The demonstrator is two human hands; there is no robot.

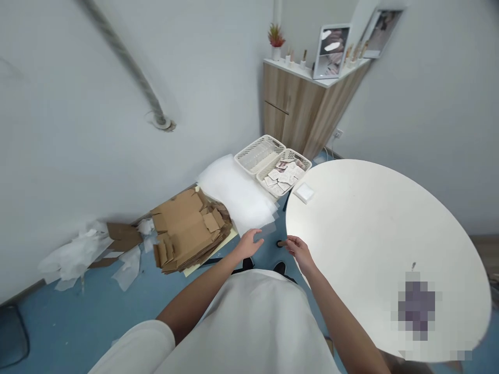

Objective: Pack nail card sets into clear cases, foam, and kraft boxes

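My left hand [249,242] reaches down with its fingers spread, just over the near edge of a stack of white translucent sheets [237,192] on the blue floor. It holds nothing. My right hand [298,250] hovers at the left rim of a round white table [382,244], fingers curled in a pinch beside a small dark object [280,243]. Whether it grips that object is unclear. A pile of flattened brown cardboard boxes [189,228] lies to the left of the sheets.
Two white plastic baskets [273,162] stand against the wall, one holding small packets. A small white box [303,193] sits on the table's far edge. A wooden cabinet [304,106] fills the corner. Torn white paper and cardboard scraps [89,252] litter the floor at left.
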